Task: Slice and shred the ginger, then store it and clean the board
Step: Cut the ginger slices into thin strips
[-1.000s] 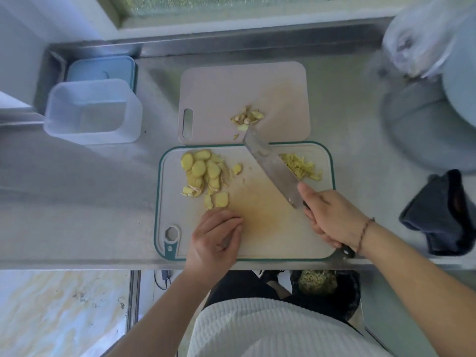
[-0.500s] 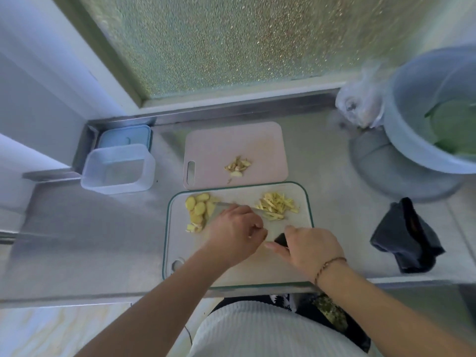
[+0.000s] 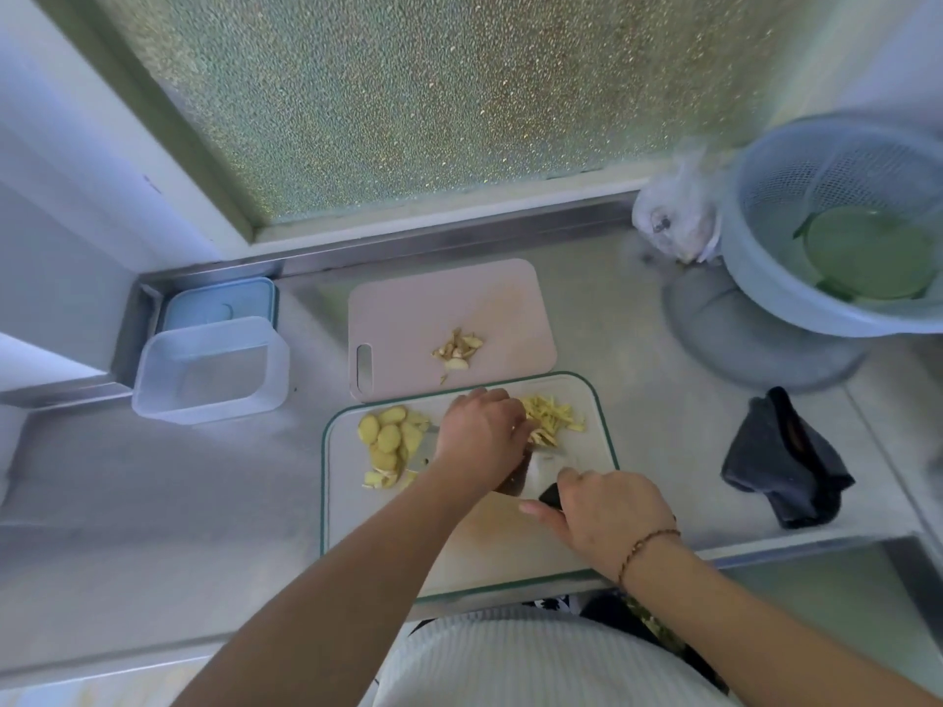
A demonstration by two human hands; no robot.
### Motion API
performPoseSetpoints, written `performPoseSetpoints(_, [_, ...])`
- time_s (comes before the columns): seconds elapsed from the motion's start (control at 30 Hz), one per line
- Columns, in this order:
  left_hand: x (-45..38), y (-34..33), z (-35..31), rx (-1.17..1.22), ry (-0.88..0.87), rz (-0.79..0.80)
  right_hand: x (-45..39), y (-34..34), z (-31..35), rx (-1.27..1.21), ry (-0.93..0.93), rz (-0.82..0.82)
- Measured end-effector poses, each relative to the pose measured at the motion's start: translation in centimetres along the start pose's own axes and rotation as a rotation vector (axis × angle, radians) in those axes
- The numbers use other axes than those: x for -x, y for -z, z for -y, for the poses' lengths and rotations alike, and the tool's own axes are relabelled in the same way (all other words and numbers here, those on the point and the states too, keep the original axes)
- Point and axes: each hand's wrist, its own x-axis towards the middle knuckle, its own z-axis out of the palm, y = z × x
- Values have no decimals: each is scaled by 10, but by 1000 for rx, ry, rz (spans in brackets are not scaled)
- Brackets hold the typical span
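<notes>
Far left on the steel table [image 3: 153, 502]: clear storage container [image 3: 209, 369], empty, its blue lid [image 3: 219, 306] lying just behind it — that is where the ginger ends up.

White cutting board [image 3: 510, 543], left part: pile of ginger slices [image 3: 390, 443], overlapping, not yet shredded. Behind the board, a pink board [image 3: 449, 308] carries the ginger peel scraps [image 3: 457, 347]; keep these out of the good pile.

Centre: my left hand [image 3: 482, 441] is knuckles-up over the blade, fingers [image 3: 485, 398] curled down and close together. What they press on is hidden under the hand, so I cannot tell whether a stack of slices is under them. Just right of it, the shredded ginger [image 3: 553, 421].

My right hand [image 3: 607, 517] is wrapped shut around the black handle of the knife [image 3: 543, 472], blade lying across the board under my left hand.

Judgement: mid-shredding. To do it well — keep fingertips tucked behind the knuckles, stack only a few slices, cut thin and even, and sweep finished shreds right so they stay apart from uncut slices.

Far right: blue colander [image 3: 765, 278], dark cloth [image 3: 786, 461] — handy for wiping the board later.
</notes>
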Motion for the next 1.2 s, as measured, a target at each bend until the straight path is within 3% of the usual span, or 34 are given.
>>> performPoseSetpoints(0.1, [4, 24, 29, 167, 29, -212, 8, 1, 0, -100, -84, 8])
performPoseSetpoints(0.2, [18, 58, 85, 223, 209, -403, 23, -6, -4, -451, -258, -11])
performPoseSetpoints(0.23, [24, 64, 101, 190, 253, -396, 26, -8, -4, -599, -315, -32])
performPoseSetpoints(0.3, [34, 66, 118, 101, 218, -235, 29, -13, -3, -807, -396, -99])
performPoseSetpoints(0.43, [45, 52, 121, -60, 94, 78, 29, -16, 5, -890, -433, -100])
performPoseSetpoints(0.87, [40, 62, 122, -300, -131, 238, 27, 4, 27, -881, -459, -81])
performPoseSetpoints(1.0, [37, 60, 124, -527, -278, 260, 24, 4, 31, -858, -447, -68])
performPoseSetpoints(1.2, [40, 54, 121, -511, -355, 142, 18, 5, 39, -845, -410, -16])
